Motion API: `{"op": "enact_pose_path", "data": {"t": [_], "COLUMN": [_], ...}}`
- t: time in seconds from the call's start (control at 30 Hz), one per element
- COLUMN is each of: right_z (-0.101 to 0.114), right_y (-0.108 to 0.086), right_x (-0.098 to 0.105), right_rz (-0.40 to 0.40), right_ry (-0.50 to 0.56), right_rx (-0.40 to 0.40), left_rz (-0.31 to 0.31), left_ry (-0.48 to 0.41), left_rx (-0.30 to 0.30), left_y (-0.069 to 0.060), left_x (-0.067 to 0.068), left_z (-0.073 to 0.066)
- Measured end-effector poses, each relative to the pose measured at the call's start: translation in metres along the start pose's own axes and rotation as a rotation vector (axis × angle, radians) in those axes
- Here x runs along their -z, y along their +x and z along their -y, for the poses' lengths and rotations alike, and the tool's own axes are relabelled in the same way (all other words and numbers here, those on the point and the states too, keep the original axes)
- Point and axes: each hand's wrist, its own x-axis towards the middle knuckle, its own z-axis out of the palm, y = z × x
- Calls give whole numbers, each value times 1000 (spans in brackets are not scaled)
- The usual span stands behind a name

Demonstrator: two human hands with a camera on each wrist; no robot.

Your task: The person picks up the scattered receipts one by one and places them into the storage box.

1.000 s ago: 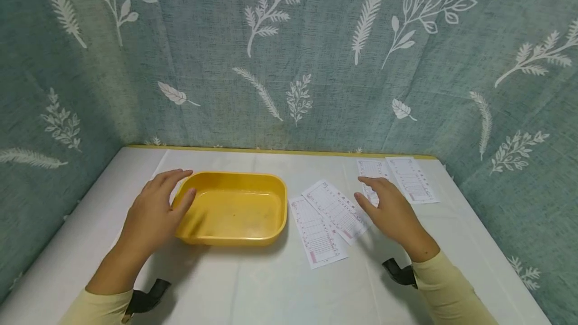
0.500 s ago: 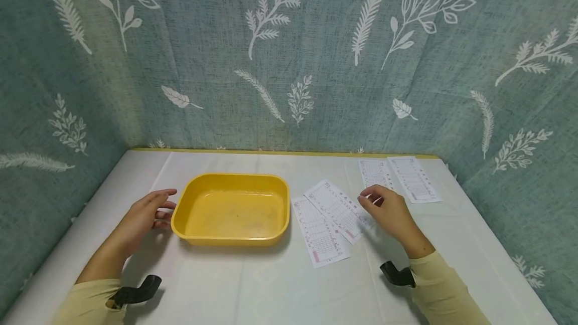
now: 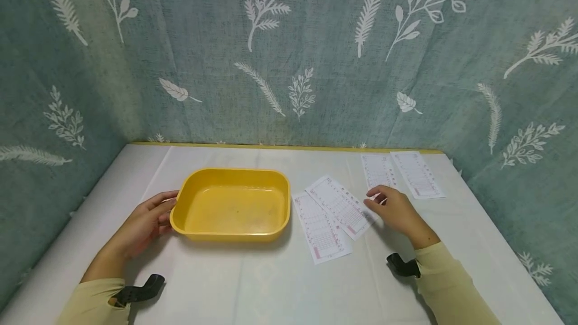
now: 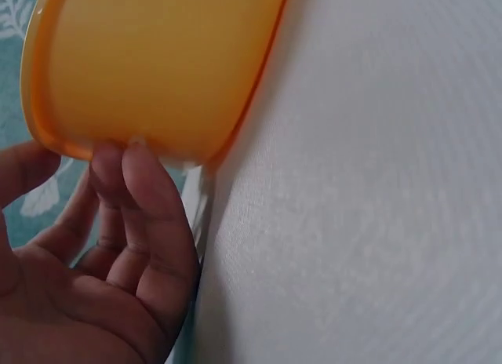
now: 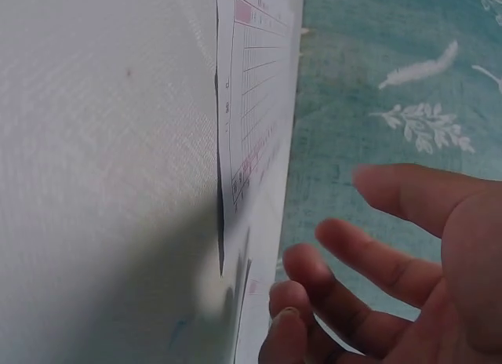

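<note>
A yellow plastic tray point(image 3: 230, 237) stands on the white table, left of centre. My left hand point(image 3: 140, 227) is at its left end; in the left wrist view, fingertips touch the outer wall of the tray point(image 4: 157, 74), and the thumb is by the rim. Two printed paper slips overlap right of the tray, the upper slip point(image 3: 340, 204) lying across the lower slip point(image 3: 318, 232). Close to their right end my right hand point(image 3: 397, 212) hovers with loosely bent fingers, holding nothing. In the right wrist view a printed slip point(image 5: 255, 89) lies beyond these fingers.
Two more printed slips lie at the back right, a left slip point(image 3: 378, 169) partly behind my right hand and a right slip point(image 3: 417, 174). Green leaf-patterned cloth point(image 3: 212, 84) walls the white table point(image 3: 271, 285) at the back and both sides.
My left hand has moved from over the tray's left rim down to the outside of its left end. The right hand's fingers have drawn closer together. Tray and slips lie as before.
</note>
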Motion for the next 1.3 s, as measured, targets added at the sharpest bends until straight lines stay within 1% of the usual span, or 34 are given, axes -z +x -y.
{"op": "enact_pose_path", "data": {"t": [0.07,0.13,0.23,0.3,0.4,0.53,0.63,0.77,0.9,0.93,1.07,1.17,1.3], "right_z": [-1,-1,-3,-4,-4,-3,-3,-3,-2,-1,0,2,4], "right_y": [2,2,1,-1,-2,-3,-2,1,2,1,-1,-2,-2], "right_x": [1,2,0,-1,-2,-5,-7,-11,-15,-15,-16,-15,-15], "right_rz": [28,64,101,107,97,103,110,116,123,124,130,142,146], "right_ry": [4,13,9,1,-13,-29,-51,-84,-113,-118,-117,-105,-93], "right_rx": [-3,-6,-16,-19,-9,-2,-5,-9,-13,-4,-2,-9,-5], "left_rz": [11,34,82,116,154,188,182,169,174,177,194,192,170], "left_ry": [-34,-71,-124,-147,-152,-142,-127,-131,-157,-161,-176,-159,-123], "left_rx": [-4,-21,-66,-97,-129,-144,-143,-145,-159,-162,-156,-151,-148], "left_y": [2,3,4,4,4,4,5,7,7,7,7,8,9], "left_x": [-1,-1,-1,-1,2,5,5,4,4,4,5,5,6], "left_z": [2,4,8,11,13,14,15,18,21,22,24,24,22]}}
